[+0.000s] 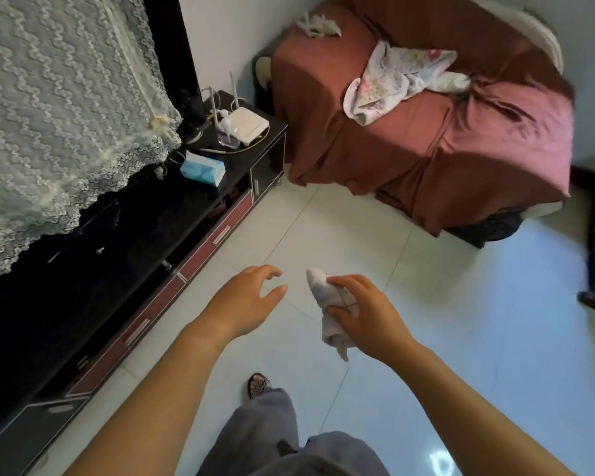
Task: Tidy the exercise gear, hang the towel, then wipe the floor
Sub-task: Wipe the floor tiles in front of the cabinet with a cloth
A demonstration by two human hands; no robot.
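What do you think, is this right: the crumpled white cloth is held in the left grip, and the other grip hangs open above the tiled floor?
Not quite. The head view shows the crumpled white cloth held in the right grip, with the fingers curled round it. The left grip is the one that hangs open above the tiled floor.

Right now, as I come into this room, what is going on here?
A person stands on the pale tiled floor. Their right hand grips a bunched white cloth, held above the tiles, not touching them. Their left hand is open and empty, stretched forward beside it. A crumpled floral cloth lies on the sofa with the reddish-brown cover. Wiping looks not yet begun.
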